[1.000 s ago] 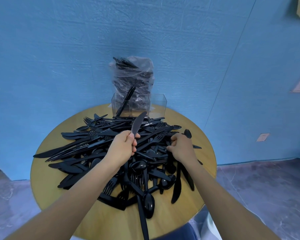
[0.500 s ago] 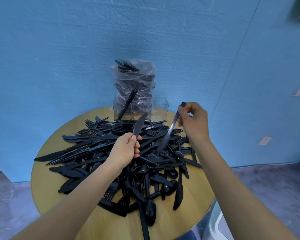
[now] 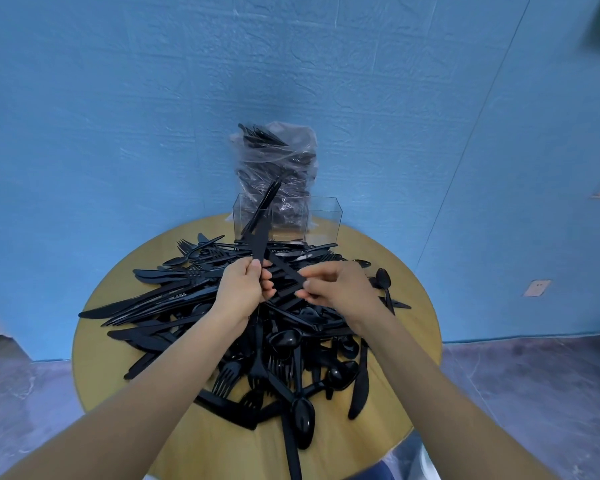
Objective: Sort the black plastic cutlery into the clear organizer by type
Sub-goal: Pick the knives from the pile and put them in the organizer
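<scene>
Head view only. Left hand (image 3: 240, 292) is gripping a black knife (image 3: 259, 243) by its handle end, fingers (image 3: 257, 271) curled and clamped on it, blade pointing up and slightly tilted toward the far side. Right hand (image 3: 340, 287) is pinching a second black piece (image 3: 286, 270), thumb and forefinger clamped on its near end; this piece is slanting up-left from the right fingers (image 3: 323, 271) and its far end is meeting the knife just above the left fingers. Cannot tell whether the second piece is a knife, fork or spoon. Both hands are hovering close together over the middle of the cutlery pile (image 3: 194, 296).

The pile is lying spread under and all around the fingers on the round wooden worktop (image 3: 94, 344): long knives fanning out left of the left fingers, forks (image 3: 227, 377) and spoons below the wrists, one spoon (image 3: 303, 419) near the close edge, another spoon (image 3: 383, 279) lying just right of the right fingers, apart from the heap.

Clear organizer (image 3: 324, 218) is standing beyond the fingers at the far edge of the worktop, upright, walls see-through. A few black pieces (image 3: 267, 199) are leaning in its left compartment, sticking out over the rim; right compartment contents unclear. Behind the organizer a clear plastic bag (image 3: 278, 157) stuffed with more black cutlery is standing against the blue wall (image 3: 118, 98). Grey floor (image 3: 534, 393) is showing on the right, below the worktop.
</scene>
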